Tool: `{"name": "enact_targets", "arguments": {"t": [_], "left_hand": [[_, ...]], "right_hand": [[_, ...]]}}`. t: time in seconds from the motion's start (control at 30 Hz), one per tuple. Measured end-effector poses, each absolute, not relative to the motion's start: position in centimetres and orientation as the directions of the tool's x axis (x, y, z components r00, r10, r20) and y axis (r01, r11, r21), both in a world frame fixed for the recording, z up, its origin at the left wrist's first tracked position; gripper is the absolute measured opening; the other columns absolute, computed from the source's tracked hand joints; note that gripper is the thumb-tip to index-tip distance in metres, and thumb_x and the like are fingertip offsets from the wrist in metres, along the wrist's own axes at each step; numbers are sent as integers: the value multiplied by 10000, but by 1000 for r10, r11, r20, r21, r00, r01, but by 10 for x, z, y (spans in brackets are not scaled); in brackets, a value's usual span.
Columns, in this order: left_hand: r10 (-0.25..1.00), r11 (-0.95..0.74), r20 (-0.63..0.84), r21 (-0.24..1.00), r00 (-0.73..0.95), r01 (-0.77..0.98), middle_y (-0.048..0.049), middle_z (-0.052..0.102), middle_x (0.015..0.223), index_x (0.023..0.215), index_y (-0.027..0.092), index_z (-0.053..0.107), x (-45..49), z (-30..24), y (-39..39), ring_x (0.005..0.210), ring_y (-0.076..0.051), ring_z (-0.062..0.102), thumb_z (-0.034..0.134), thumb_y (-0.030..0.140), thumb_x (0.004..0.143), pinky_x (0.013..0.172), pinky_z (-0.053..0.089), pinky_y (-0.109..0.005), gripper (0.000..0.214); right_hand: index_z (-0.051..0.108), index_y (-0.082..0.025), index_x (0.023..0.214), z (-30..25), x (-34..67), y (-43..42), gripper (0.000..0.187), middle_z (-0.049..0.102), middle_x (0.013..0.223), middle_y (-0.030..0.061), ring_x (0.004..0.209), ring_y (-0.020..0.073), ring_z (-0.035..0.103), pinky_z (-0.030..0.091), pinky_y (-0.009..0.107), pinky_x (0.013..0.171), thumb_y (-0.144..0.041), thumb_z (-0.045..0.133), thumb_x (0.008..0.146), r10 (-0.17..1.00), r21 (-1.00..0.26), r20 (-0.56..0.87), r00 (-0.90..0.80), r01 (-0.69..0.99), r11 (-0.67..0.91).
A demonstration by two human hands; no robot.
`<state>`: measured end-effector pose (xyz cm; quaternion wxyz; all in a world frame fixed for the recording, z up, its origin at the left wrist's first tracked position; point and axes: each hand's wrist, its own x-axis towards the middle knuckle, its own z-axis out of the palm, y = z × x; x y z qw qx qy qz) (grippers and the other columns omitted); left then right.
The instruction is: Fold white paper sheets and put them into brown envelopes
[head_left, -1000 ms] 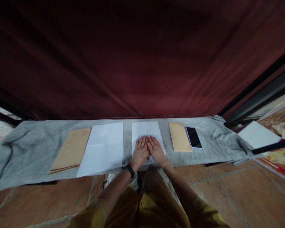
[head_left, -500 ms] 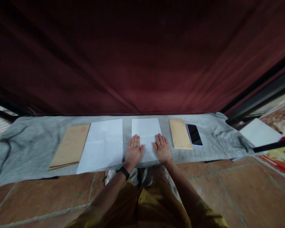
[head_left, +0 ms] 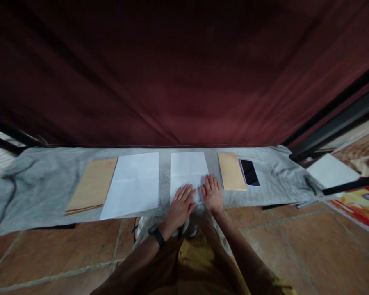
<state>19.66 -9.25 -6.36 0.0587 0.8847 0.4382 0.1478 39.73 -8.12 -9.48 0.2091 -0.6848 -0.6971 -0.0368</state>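
Observation:
A white sheet of paper (head_left: pixel 187 166) with faint crease lines lies in front of me on a grey cloth. My left hand (head_left: pixel 181 206) rests on the sheet's near part, fingers stretched out and angled to the right. Flat on the right edge of the same sheet is my right hand (head_left: pixel 212 192), its fingers extended. Neither hand grips anything. The near edge of the paper is partly hidden under my hands. To the right lies a small brown envelope (head_left: pixel 232 171), close to my right hand but apart from it.
A stack of white paper (head_left: pixel 133 184) lies left of the sheet, beside several larger brown envelopes (head_left: pixel 92 184). A phone (head_left: pixel 249 173) with a dark screen sits right of the small envelope. Behind the cloth-covered surface (head_left: pixel 273 180) hangs a dark red curtain (head_left: pixel 184 90).
My left hand has slid right and nearer to me across the sheet, turning its fingers rightward. My right hand stays on the right edge, moved only slightly.

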Motion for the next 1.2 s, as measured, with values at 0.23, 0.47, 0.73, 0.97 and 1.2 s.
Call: {"name": "enact_targets", "arguments": {"t": [0.23,0.47,0.73,0.97,1.2], "left_hand": [[744,-668,127,156,656,727,-97,429,1612,1501,222,462,181,-60,-97,1504,-246,373,489,296,1011,1239,311,-490,496],[725,-689,88,97,683,719,-143,506,1549,1457,175,507,170,-57,-95,1451,-229,459,427,124,973,1219,334,-449,493],[687,-727,74,68,723,683,-117,495,1562,1504,214,465,159,-64,-93,1453,-208,456,378,21,899,1224,329,-430,641],[748,-664,138,188,650,724,-127,604,1459,1398,172,580,165,-50,-97,1394,-236,524,463,209,972,1189,389,-441,443],[860,-500,259,254,440,828,-146,516,1539,1481,140,498,185,-51,-32,1461,-259,440,365,235,999,1194,392,-475,509]], "right_hand": [[454,-112,1527,-97,394,-97,526,446,1580,191,1462,321,404,329,527,1183,-346,355,1067,944,-237,328,16,969,66],[447,-92,1527,-95,391,-104,524,445,1578,200,1466,325,397,336,525,1182,-321,353,1064,939,-241,345,5,967,83],[451,-89,1519,-87,388,-99,530,443,1579,198,1477,327,385,309,543,1197,-334,371,1056,947,-267,322,11,960,80],[437,-153,1546,-67,369,-37,530,372,1631,143,1508,297,352,312,518,1211,-345,349,1060,960,-292,263,-100,940,178],[478,-175,1524,-72,366,20,511,454,1586,126,1488,276,391,317,509,1216,-327,332,1059,958,-302,256,-125,931,203]]}}
